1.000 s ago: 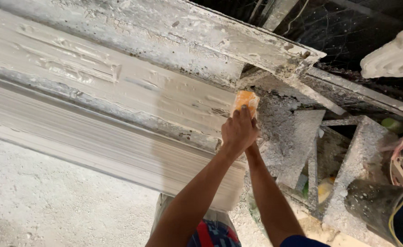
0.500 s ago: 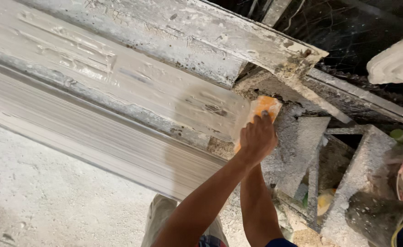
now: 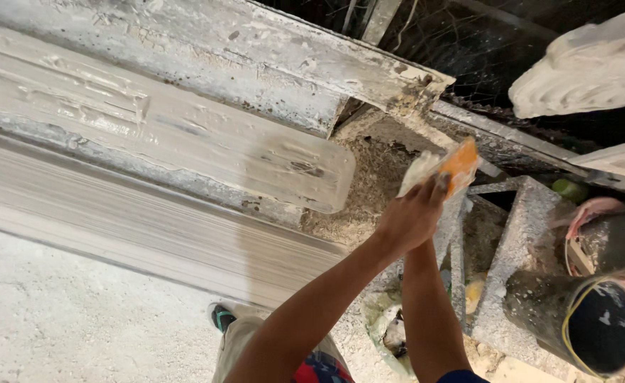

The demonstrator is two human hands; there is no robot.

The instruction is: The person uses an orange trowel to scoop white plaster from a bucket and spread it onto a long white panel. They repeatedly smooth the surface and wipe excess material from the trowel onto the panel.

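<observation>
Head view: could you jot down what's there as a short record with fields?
Place: plaster-caked workbench with a long wet moulding
Hands: both raised together at the moulding's end; left hand in front, right hand mostly hidden behind it
Held: orange scraper, smeared with plaster
Nearby right: dark drum, grey blocks
Below: the person's shoe

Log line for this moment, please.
hands: both gripping orange scraper | scraper: past end of wet plaster moulding | bench: plaster-smeared
</observation>
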